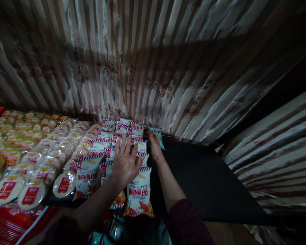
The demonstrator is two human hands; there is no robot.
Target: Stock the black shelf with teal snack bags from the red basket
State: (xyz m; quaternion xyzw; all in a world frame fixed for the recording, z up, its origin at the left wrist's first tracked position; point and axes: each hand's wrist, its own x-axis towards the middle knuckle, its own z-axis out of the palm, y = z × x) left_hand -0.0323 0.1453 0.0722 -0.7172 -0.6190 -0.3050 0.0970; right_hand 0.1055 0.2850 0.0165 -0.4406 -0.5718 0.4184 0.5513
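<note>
My left hand (pixel 126 165) lies with fingers spread over rows of white snack bags (pixel 139 194) that have blue-and-red striped edges and red lettering. Nothing is gripped in it. My right hand (pixel 156 148) reaches along the right side of these rows, its fingers straight and close together. It touches the left part of a teal snack bag (pixel 158 135), which lies at the back of the black surface against the curtain. Part of that bag is hidden by the hand. Below my arms, more shiny teal bags (pixel 117 231) show in shadow.
To the left stand long rows of clear-wrapped round crackers (pixel 32 194) with red labels. A red plastic basket (pixel 5 224) is at the front left. The black board (pixel 193 180) extends to the right. A striped, wrinkled curtain (pixel 153 61) hangs behind and at the right.
</note>
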